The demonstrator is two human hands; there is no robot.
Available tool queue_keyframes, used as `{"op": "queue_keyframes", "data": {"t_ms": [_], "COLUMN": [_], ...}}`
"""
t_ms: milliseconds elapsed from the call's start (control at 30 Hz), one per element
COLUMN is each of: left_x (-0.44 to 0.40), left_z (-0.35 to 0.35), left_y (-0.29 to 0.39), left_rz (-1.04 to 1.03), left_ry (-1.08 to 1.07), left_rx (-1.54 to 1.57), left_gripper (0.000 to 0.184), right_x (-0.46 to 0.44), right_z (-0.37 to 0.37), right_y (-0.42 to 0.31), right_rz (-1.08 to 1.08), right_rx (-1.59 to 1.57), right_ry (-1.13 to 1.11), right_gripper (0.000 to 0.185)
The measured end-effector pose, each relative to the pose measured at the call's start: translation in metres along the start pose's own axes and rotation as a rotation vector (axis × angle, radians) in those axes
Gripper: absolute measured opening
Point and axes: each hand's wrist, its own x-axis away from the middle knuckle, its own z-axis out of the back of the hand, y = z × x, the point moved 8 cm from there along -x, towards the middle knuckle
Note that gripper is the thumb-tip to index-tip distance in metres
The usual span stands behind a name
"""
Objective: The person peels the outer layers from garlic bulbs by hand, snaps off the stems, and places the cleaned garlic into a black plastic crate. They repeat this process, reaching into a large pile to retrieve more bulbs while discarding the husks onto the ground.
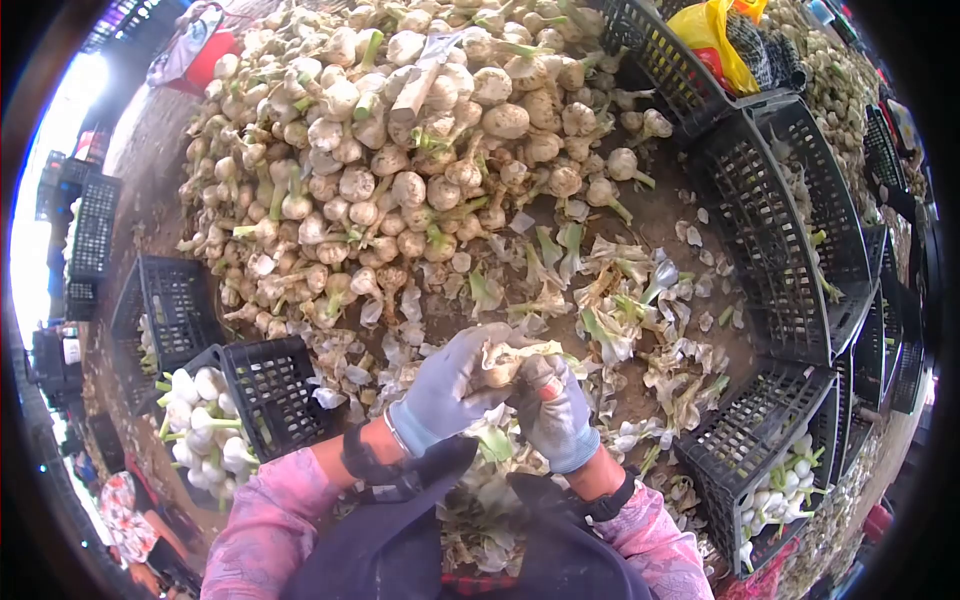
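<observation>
Both hands wear pale, dirt-stained gloves and meet in front of my lap. Held in my left hand (452,375) is a garlic bulb (497,374) with loose papery skin and a stalk that points right. My right hand (552,412) is closed at the stalk side of that bulb, its thumb and fingers pressed against the dry skin. The undersides of the fingers are partly hidden. Peeled skins (492,442) lie beneath and around the hands. Beyond them rises a large heap of unpeeled garlic bulbs (400,190).
Black plastic crates stand on both sides: one on the left (275,390) beside cleaned white garlic (205,425), another at lower right (750,430) with more cleaned garlic (790,485). A tall crate (770,230) stands further right. A person (140,520) is at lower left.
</observation>
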Motion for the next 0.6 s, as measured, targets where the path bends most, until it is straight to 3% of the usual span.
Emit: {"op": "queue_keyframes", "data": {"t_ms": [100,267,567,600], "left_x": [-0.008,-0.008,0.002,0.001], "left_z": [0.005,0.004,0.001,0.003], "left_y": [0.024,0.029,0.002,0.003], "left_rz": [-0.113,-0.149,0.089,0.07], "left_ry": [-0.009,-0.013,0.073,0.071], "left_rx": [-0.143,-0.19,0.257,0.191], "left_gripper": [0.066,0.065,0.065,0.065], "right_x": [-0.003,0.002,0.004,0.004], "right_z": [0.005,0.0,-0.011,-0.01], "right_y": [0.003,-0.004,-0.014,-0.015], "right_rz": [-0.02,0.007,0.034,0.035], "right_rx": [-0.113,-0.02,0.016,0.032], "right_ry": [-0.004,0.012,-0.039,-0.021], "right_gripper": [0.036,0.033,0.037,0.038]}}
